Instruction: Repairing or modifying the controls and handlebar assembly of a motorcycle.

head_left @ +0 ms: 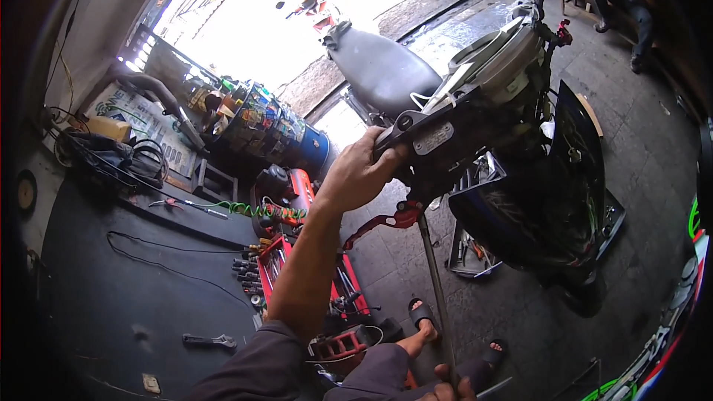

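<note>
With fingers over its top edge and thumb below, my left hand [360, 171] grips the end of the black handlebar assembly [483, 115] of a partly stripped motorbike. A light grey plate [433, 139] sits on that assembly just right of the hand. Below it a red lever [386, 223] sticks out to the left. A long thin metal rod [436, 275] runs from beside the lever's base down toward me. At the lower edge my right hand [448, 390], partly cut off, has its fingers closed round the rod's near end. A short silver bar [496, 388] shows beside it.
Dark bodywork [527, 208] hangs at the right above a tool tray [475, 256]. On the left stand a red tool box [353, 282], a dark bench with an adjustable wrench [209, 341], and a blue drum [312, 145]. The seat [382, 67] lies beyond. A person [624, 0] sits far right.
</note>
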The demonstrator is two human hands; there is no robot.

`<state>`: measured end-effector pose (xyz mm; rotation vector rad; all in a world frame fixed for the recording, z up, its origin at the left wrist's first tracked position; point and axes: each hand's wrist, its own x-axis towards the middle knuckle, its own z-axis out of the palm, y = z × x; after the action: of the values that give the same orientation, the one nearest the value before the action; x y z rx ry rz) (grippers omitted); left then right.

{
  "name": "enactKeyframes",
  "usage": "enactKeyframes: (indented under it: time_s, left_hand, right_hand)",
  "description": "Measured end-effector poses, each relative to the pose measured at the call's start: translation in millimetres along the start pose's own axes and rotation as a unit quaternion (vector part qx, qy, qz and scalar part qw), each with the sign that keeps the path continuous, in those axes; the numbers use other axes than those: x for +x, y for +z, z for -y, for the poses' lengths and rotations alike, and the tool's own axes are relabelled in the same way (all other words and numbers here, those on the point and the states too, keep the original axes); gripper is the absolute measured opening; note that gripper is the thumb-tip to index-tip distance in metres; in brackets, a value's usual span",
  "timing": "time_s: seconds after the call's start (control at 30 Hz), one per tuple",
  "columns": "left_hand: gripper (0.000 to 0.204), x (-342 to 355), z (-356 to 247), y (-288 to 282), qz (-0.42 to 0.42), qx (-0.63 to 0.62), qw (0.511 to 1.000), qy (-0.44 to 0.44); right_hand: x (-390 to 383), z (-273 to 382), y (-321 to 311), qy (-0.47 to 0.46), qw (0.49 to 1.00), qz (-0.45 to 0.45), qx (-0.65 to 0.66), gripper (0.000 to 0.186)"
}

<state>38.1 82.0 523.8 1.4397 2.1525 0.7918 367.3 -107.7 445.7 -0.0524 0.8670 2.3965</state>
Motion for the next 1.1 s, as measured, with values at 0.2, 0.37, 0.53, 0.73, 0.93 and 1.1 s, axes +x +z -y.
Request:
enactKeyframes:
  time_s: [0.2, 0.37, 0.53, 0.73, 0.93, 1.1]
  left_hand:
    - [0.052, -1, 17, -8, 0.073, -0.108, 0.991, 0.004]
    - [0.049, 2, 19, -10, 0.087, -0.169, 0.982, -0.001]
    - [0.054, 0, 16, -9, 0.090, -0.137, 0.986, 0.006]
    - [0.054, 4, 13, -9, 0.089, -0.142, 0.986, -0.023]
    - [0.050, 5, 14, -8, 0.077, -0.120, 0.990, -0.022]
    - [0.053, 8, 21, -9, 0.084, -0.137, 0.987, 0.002]
  right_hand:
    - [0, 9, -8, 0.001, 0.998, -0.058, 0.022, 0.054]
    - [1, 9, -7, -0.014, 0.996, -0.081, -0.019, 0.040]
    - [10, 4, -1, 0.033, 0.998, -0.050, 0.022, 0.040]
    - [3, 13, -9, 0.030, 0.992, -0.077, -0.097, 0.041]
    - [18, 26, -32, -0.082, 0.990, -0.072, -0.093, 0.035]
    - [21, 40, -39, 0.020, 0.998, -0.044, 0.043, 0.046]
